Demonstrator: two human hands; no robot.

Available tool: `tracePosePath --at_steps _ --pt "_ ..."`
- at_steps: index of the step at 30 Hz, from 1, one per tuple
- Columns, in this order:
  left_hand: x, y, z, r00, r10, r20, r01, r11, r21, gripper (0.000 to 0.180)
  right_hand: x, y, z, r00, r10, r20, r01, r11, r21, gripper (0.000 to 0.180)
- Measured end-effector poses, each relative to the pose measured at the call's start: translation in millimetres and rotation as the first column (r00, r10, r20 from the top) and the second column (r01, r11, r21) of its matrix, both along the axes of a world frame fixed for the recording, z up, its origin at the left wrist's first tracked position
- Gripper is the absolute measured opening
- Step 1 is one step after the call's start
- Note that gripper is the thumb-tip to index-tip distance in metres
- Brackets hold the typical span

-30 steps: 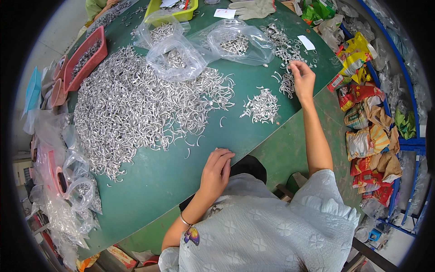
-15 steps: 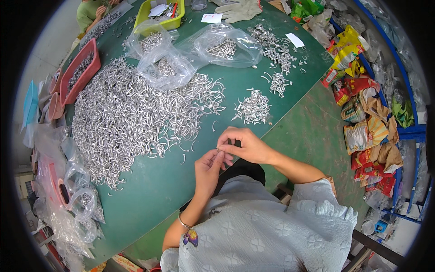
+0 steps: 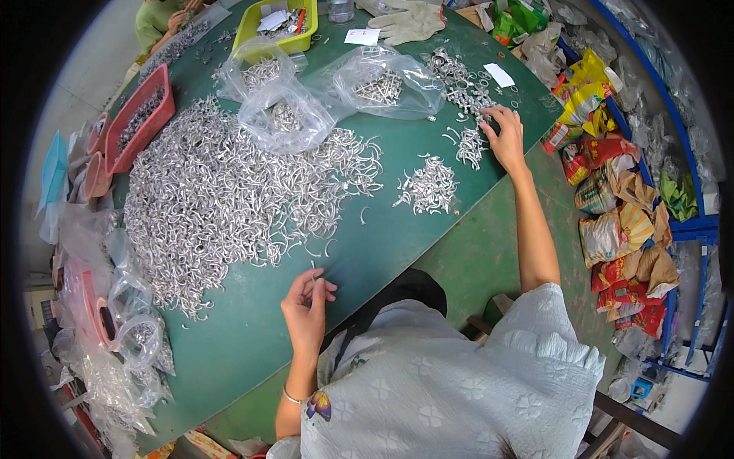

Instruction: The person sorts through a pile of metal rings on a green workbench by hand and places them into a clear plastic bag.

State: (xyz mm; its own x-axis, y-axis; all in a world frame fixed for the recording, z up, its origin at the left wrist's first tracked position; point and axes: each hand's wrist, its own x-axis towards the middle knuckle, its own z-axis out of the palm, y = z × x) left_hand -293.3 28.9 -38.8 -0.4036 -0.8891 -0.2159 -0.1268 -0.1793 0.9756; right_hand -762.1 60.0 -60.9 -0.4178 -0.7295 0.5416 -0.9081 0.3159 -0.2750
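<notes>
My left hand is near the table's front edge. Its thumb and fingers pinch a small curved silver metal piece, whose tip sticks up past them. Farther off to the right, my right hand reaches over a scatter of small silver metal parts, thumb and forefinger apart; whether its fingertips touch a part is hard to make out. Beside it lie a little cluster of curved pieces and a larger pile of them. A broad heap of curved silver pieces covers the table's left half.
Clear plastic bags with metal parts sit behind the heap on the green table. A red bin, a yellow bin and a glove lie beyond. Another person's hands work at the far left. Filled bags line the right.
My hands were together near the front edge and have parted. The right one has gone far to the right, to the small parts; the left has moved slightly left with the curved piece.
</notes>
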Motion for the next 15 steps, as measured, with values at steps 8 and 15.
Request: tracePosePath --at_steps 8,15 --pt "0.6 3.1 -3.4 1.0 0.007 -0.019 -0.007 1.0 -0.01 0.017 -33.0 -15.0 -11.4 0.999 0.002 -0.053 -0.002 1.0 0.006 0.024" --pt "0.4 2.8 -2.1 1.0 -0.008 0.021 0.008 0.999 -0.033 0.019 -53.2 -28.4 -7.9 0.998 0.063 0.032 -0.062 0.998 -0.024 0.029"
